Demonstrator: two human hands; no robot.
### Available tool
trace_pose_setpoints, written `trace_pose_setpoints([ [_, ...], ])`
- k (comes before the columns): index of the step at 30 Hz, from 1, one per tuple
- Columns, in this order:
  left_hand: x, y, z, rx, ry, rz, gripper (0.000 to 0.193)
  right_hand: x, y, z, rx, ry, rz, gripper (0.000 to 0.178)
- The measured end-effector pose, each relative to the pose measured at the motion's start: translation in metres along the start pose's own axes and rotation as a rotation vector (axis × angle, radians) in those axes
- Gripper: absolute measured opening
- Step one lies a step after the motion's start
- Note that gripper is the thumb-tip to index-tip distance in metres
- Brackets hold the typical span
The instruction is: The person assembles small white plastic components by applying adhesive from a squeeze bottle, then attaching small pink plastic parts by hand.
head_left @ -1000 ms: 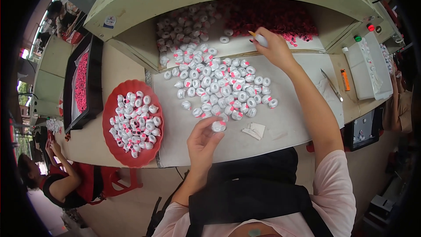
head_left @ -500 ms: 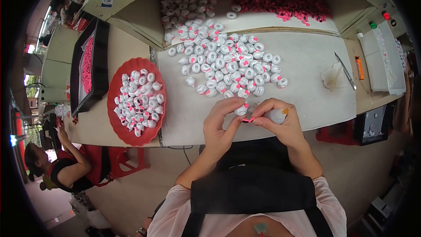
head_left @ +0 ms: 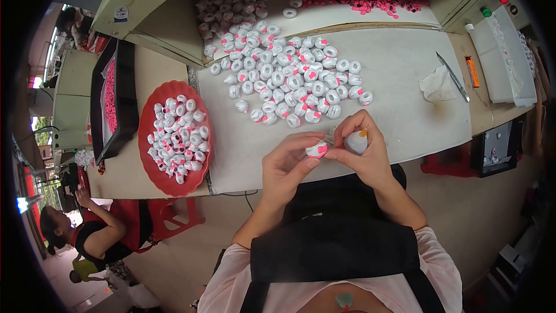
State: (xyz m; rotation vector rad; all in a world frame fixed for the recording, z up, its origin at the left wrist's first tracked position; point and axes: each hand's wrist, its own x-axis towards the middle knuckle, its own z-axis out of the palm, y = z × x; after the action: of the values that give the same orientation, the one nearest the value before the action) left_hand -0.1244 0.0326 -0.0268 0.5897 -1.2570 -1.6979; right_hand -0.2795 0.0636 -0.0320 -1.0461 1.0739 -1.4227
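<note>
Over the near edge of the white work sheet (head_left: 399,127), my left hand (head_left: 281,171) pinches a small white figurine head (head_left: 313,148) between thumb and fingers. A pink bow piece lies against its surface. My right hand (head_left: 370,159) is closed around a small white squeeze bottle (head_left: 355,143) with a yellow-orange tip. The right thumb and fingertip reach the side of the head next to the bow. Beyond my hands spreads a heap of similar white heads (head_left: 289,81), several with pink bows.
To the left stand a red scalloped plate (head_left: 147,165) of white pieces and a black tray (head_left: 123,113) holding pink pieces. Pink bits (head_left: 359,0) fill the shelf. Tweezers (head_left: 453,76), a crumpled tissue (head_left: 437,85), an orange tool (head_left: 472,72) and a translucent bin (head_left: 509,64) are on the right.
The pink bow piece, held by my right fingertips before, now lies on the white head. My hands have drawn together, and the whole view has shifted slightly.
</note>
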Motion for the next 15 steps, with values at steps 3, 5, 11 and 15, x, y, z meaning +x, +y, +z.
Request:
trace_pose_setpoints([
  [3,-0.003,-0.002,-0.002,-0.169,0.012,-0.087,0.027,-0.002,-0.001,0.004,0.002,0.032,-0.107,0.038],
  [5,-0.003,-0.005,-0.002,-0.174,0.001,-0.081,0.025,-0.003,-0.018,0.006,0.12,-0.137,0.118,0.037],
  [11,-0.003,-0.009,-0.007,-0.164,-0.08,-0.057,0.022,0.0,-0.008,0.003,0.201,-0.183,0.096,0.021],
  [15,0.004,-0.017,-0.016,-0.115,-0.167,-0.01,0.023,0.002,-0.004,-0.002,0.261,-0.216,0.132,0.021],
])
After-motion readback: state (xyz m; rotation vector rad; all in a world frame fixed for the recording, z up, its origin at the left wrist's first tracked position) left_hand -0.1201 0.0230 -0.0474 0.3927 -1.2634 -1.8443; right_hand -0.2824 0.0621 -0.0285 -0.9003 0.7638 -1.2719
